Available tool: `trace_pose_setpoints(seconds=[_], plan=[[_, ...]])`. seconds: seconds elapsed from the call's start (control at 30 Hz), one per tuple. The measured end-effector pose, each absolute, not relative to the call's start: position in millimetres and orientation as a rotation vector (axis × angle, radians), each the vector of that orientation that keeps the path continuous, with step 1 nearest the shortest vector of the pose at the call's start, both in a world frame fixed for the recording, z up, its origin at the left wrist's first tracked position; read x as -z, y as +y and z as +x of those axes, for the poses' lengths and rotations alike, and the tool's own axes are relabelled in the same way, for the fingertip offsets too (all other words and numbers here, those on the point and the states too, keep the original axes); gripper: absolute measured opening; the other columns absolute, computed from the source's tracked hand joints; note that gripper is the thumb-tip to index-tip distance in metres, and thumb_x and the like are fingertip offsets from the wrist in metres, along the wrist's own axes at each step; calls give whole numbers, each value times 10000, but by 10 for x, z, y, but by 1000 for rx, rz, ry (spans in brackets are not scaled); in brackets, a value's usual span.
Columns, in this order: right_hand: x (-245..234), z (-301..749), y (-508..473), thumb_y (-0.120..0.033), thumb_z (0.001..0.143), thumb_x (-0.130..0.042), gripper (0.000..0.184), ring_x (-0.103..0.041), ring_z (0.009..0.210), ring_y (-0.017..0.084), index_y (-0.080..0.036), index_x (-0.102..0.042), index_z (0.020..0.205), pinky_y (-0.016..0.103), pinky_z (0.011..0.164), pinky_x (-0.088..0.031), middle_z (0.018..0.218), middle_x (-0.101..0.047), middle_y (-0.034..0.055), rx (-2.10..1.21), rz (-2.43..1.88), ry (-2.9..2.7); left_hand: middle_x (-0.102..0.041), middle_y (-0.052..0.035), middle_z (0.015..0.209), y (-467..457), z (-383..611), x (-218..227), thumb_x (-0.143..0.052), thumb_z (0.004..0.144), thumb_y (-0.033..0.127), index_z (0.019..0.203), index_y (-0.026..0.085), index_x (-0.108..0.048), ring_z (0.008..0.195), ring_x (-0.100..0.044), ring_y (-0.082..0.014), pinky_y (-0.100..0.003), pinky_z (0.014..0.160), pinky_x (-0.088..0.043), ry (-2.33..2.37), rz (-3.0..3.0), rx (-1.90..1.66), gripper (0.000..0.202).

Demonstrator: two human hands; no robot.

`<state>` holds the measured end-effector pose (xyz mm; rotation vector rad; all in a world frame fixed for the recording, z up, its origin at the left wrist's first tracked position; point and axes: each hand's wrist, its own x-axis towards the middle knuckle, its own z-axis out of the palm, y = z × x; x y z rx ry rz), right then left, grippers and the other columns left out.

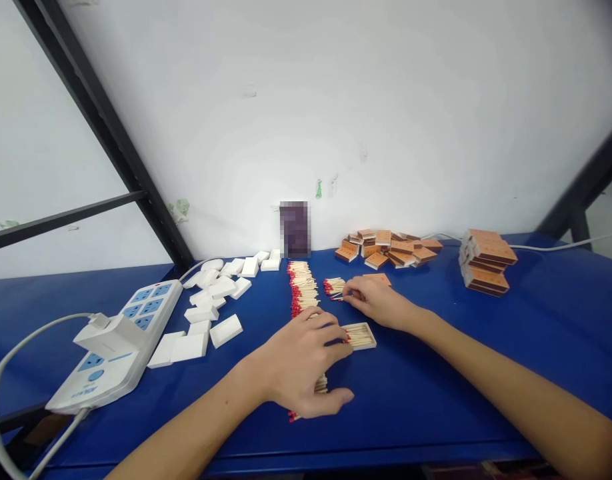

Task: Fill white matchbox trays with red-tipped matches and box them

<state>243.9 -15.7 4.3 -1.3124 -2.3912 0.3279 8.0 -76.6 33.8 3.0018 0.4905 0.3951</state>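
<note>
Nearest me, my left hand (306, 363) is lying flat, fingers spread, over loose matches (320, 385) beside the filled matchbox tray (362, 335). My right hand (379, 301) is pinching a match bundle (334, 287). The blue tabletop (436, 373) is meeting a white wall (336, 100).

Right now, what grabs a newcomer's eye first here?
The red-tipped matches lie in a long row mid-table, with the left hand lying over its near end beside a filled tray, and the right hand touching a small bundle just right of the row. Next, the orange boxes heaped at the back wall and the white trays scattered left, by a power strip.
</note>
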Motion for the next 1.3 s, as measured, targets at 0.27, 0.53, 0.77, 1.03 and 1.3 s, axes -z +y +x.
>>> trace_pose_setpoints(seconds=[0.27, 0.53, 0.77, 1.03, 1.3], plan=[[-54, 2426, -182, -233, 985, -406, 202, -556, 788, 196, -185, -589, 916, 323, 740, -419, 873, -640, 69, -317, -1249, -2404, -698, -119, 1062, -785, 84, -356, -600, 839, 508, 1123, 160, -686, 1018, -597, -291, -459, 988, -413, 486, 2988, -398, 457], [-42, 2511, -129, -213, 950, -467, 187, -562, 739, 178, -169, -648, 929, 307, 717, -414, 850, -653, 66, -214, -1291, -2425, -691, -124, 1093, -777, 81, -332, -593, 850, 513, 1134, 161, -676, 1032, -595, -294, -457, 1000, -403, 480, 3001, -400, 460], [-3, 2452, -146, -206, 971, -470, 170, -573, 762, 176, -185, -621, 896, 291, 732, -438, 825, -635, 48, -206, -1312, -2409, -690, -113, 1087, -778, 85, -336, -600, 848, 510, 1135, 166, -678, 1033, -590, -285, -445, 1003, -400, 498, 2988, -390, 455], [48, 2406, -149, -201, 1010, -417, 236, -617, 894, 213, -178, -647, 1055, 327, 803, -460, 970, -675, 88, -218, -1261, -2416, -690, -119, 1088, -775, 83, -343, -589, 857, 509, 1145, 172, -666, 1022, -591, -292, -447, 995, -401, 487, 3005, -379, 450], [47, 2400, -157, -195, 997, -441, 235, -639, 891, 208, -181, -675, 1008, 324, 805, -472, 963, -709, 80, -254, -1225, -2385, -692, -115, 1075, -773, 90, -347, -584, 859, 518, 1140, 169, -670, 997, -600, -283, -446, 992, -406, 490, 3021, -370, 457]])
